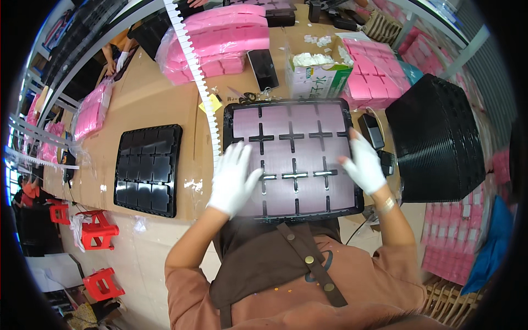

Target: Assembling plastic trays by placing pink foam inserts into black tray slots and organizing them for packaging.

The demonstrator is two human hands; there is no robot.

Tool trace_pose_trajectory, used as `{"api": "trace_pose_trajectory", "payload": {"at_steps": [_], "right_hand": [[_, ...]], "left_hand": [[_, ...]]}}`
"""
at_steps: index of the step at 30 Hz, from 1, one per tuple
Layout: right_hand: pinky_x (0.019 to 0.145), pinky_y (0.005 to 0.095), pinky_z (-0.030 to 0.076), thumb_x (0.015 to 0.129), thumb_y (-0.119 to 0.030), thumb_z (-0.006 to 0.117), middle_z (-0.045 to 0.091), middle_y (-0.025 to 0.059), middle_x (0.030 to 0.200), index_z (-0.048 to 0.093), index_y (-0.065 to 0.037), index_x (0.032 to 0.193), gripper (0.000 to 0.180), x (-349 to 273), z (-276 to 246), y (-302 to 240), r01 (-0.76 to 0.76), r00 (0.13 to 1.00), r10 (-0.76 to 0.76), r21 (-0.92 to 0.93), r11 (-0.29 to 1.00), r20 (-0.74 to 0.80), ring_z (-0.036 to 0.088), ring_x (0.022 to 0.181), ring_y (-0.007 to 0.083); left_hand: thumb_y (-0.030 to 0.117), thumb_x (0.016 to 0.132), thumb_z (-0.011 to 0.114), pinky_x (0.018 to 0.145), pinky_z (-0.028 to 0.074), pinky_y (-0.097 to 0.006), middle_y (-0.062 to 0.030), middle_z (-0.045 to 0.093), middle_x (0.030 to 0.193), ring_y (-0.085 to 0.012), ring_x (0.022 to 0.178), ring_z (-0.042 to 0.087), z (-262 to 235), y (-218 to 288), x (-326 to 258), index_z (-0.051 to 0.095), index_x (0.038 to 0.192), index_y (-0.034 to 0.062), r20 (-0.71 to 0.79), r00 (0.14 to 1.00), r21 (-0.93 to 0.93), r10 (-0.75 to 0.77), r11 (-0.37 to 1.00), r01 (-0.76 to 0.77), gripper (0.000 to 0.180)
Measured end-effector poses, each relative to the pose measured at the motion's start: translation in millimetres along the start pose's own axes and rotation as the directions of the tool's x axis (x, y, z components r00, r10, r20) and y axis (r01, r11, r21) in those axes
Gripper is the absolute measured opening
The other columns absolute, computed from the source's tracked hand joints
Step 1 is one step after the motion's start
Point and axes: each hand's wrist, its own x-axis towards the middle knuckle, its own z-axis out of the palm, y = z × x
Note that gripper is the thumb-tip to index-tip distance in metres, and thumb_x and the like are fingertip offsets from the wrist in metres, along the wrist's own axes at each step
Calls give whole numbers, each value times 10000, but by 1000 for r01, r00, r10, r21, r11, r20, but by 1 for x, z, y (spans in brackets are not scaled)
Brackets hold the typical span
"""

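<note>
Right in front of me lies a black plastic tray [360, 205] with a grid of compartments, filled with flat pinkish-purple pieces [311, 199]. Both hands wear white gloves. My left hand [233, 179] rests on the tray's left part, its fingers stretched out over the pieces and the rim. At the right rim is my right hand [363, 165], thumb and fingers apart, the thumb pointing inward over the pieces. Neither hand grips anything that I can see.
An unfilled black tray [147, 170] lies to the left. A tall stack of black trays [437, 140] stands right. Behind are pink foam bundles [225, 41], a phone [263, 70], scissors [242, 94] and a carton [319, 80]. A white toothed strip [193, 63] crosses the table; another person's gloved hand [121, 61] shows far left.
</note>
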Motion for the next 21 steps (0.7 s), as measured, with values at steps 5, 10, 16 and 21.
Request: {"api": "trace_pose_trajectory", "payload": {"at_steps": [5,10,16,21], "right_hand": [[1114,465,230,834,-469,603,390,268,1382,409,113,1300,770,78,53,-23,118,973,-69,-223,968,219,353,1300,390],[1128,461,200,848,-591,508,361,289,1411,406,135,1306,864,78,47,15,78,957,32,-362,929,288,300,1348,384],[1128,448,214,839,-606,510,368,289,1408,398,122,1321,880,80,52,1,105,960,6,-382,918,280,320,1337,388],[1121,437,243,854,-581,504,380,274,1404,385,104,1331,843,76,44,19,144,970,-63,-346,927,235,361,1305,397]], "left_hand": [[510,910,488,1118,231,-450,-243,363,1432,-366,1352,313,61,-21,84,335,1389,-38,18,1000,202,13,979,-16,743],[537,907,470,1097,262,-444,-229,394,1413,-344,1320,361,55,-40,74,383,1350,-24,58,993,314,-100,946,77,719],[547,933,397,1120,244,-401,-227,359,1444,-329,1357,321,62,-32,91,355,1386,-31,98,990,305,-99,950,65,736],[530,940,387,1133,227,-403,-216,363,1448,-318,1358,331,48,-31,93,351,1394,-26,93,986,338,-135,936,97,719]]}}
